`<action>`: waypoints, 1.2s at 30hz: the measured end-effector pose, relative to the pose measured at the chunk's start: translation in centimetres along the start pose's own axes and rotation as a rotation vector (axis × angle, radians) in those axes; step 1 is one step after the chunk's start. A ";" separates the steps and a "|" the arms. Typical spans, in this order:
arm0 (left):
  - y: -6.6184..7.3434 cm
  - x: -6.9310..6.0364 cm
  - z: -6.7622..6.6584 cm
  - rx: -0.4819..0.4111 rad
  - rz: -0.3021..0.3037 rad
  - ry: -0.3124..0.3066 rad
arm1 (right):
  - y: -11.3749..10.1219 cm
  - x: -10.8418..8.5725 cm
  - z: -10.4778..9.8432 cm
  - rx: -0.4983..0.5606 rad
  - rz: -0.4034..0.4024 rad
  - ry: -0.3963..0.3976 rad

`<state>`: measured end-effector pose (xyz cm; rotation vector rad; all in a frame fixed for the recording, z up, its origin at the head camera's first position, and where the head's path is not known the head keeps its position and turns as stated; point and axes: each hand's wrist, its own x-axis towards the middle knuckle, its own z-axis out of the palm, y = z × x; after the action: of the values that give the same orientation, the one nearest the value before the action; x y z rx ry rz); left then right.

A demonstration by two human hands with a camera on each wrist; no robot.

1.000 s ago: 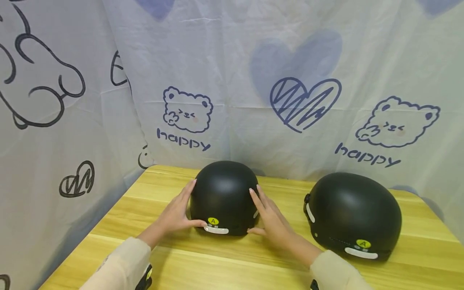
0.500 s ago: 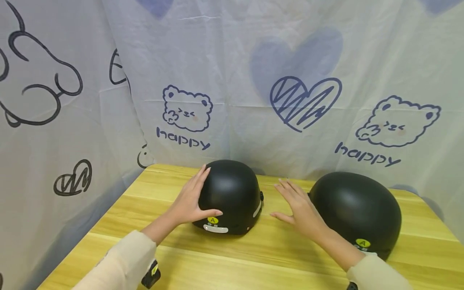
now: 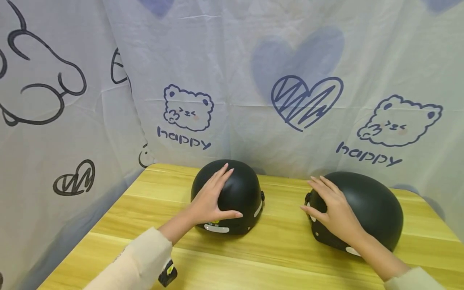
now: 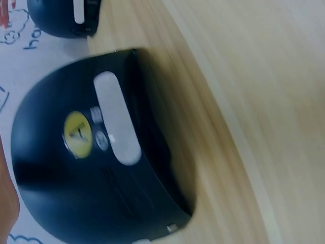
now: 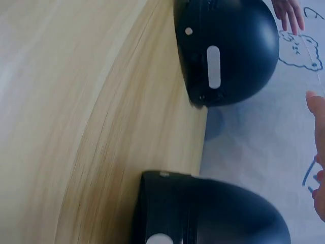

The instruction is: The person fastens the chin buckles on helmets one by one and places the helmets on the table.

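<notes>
Two matte black helmets rest dome-up on the wooden table. The left helmet [image 3: 243, 189] has a white strip and, in the left wrist view, a round yellow sticker [image 4: 77, 134] marked A. My left hand [image 3: 212, 197] hovers in front of it, thumb apart from straight fingers, gripping nothing. In the right wrist view this hand's fingertips show above that helmet [image 5: 238, 51]. My right hand [image 3: 337, 211] is raised at the left side of the right helmet [image 3: 377, 209], fingers extended and holding nothing. The right wrist view shows a gap between the right hand [image 5: 319, 147] and that helmet.
The yellow wood-grain table [image 3: 232, 270] reaches back to a white cloth backdrop [image 3: 246, 133] with hearts, bears and "happy" printed on it. Another printed cloth [image 3: 105, 141] hangs along the left side. A small black device [image 3: 168, 274] sits at my left wrist.
Both hands have come off the sides of the left helmet. The right hand has moved right to the other helmet, and the left hand has shifted right across the left helmet's front. Neither helmet has visibly moved.
</notes>
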<state>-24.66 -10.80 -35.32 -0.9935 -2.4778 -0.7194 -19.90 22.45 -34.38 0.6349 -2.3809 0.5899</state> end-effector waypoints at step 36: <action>10.0 3.3 9.0 -0.344 -0.003 0.005 | 5.9 -7.9 -4.8 0.043 0.395 0.502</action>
<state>-21.13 2.37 -37.65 -1.1006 -2.3991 -1.1750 -15.59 32.04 -37.53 0.0109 -2.0184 0.8554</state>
